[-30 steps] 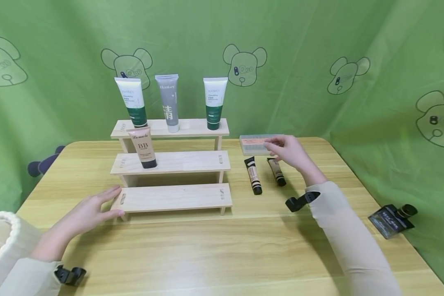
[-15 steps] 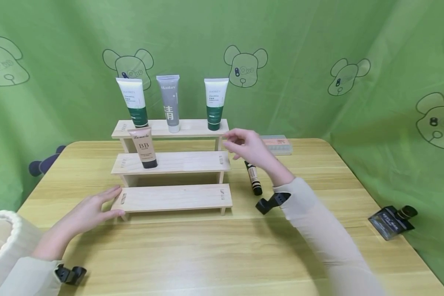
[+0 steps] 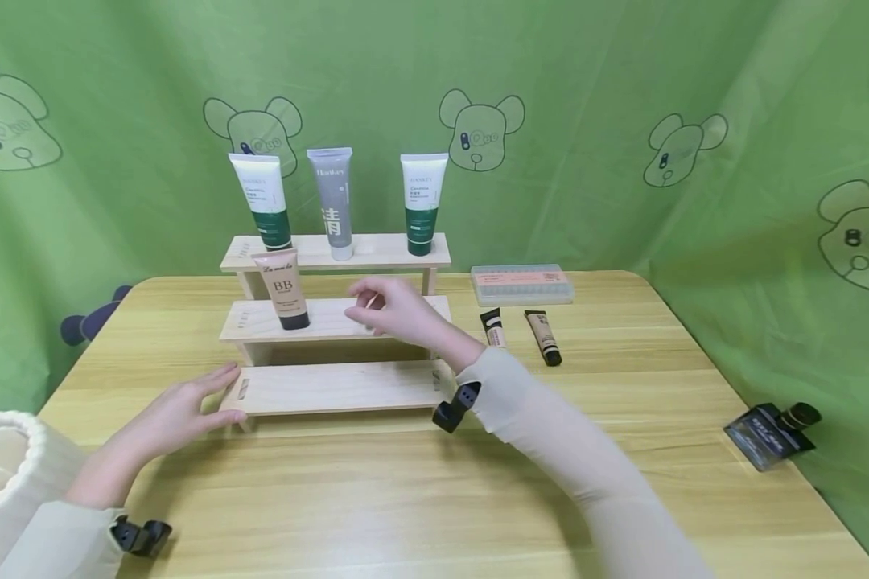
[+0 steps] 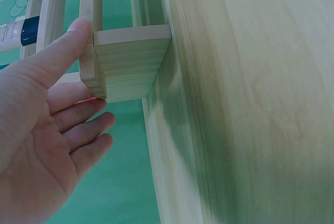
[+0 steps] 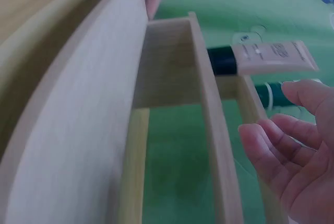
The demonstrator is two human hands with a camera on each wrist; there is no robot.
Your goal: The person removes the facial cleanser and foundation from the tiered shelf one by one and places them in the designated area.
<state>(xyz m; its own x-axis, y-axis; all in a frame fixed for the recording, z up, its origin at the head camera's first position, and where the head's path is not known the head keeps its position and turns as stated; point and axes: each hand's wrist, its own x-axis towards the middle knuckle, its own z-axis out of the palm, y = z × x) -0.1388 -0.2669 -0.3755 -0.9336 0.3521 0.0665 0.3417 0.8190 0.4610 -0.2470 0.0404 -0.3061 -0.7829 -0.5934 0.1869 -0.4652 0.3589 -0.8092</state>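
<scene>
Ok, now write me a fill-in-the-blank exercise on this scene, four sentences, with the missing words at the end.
1. The left grip touches the left end of the ____ tier of the wooden stand.
2. The pink BB tube stands on the ____ tier.
3. The right grip, to the right of that tube in the head view, holds ____.
4. On the table beside the stand, ____ small tubes lie flat.

Missing words: bottom; middle; nothing; two.

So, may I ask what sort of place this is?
Probably a staged display corner indoors: a patterned green cloth hangs behind a wooden table, and a three-tier wooden stand on it holds cosmetic tubes.
</scene>
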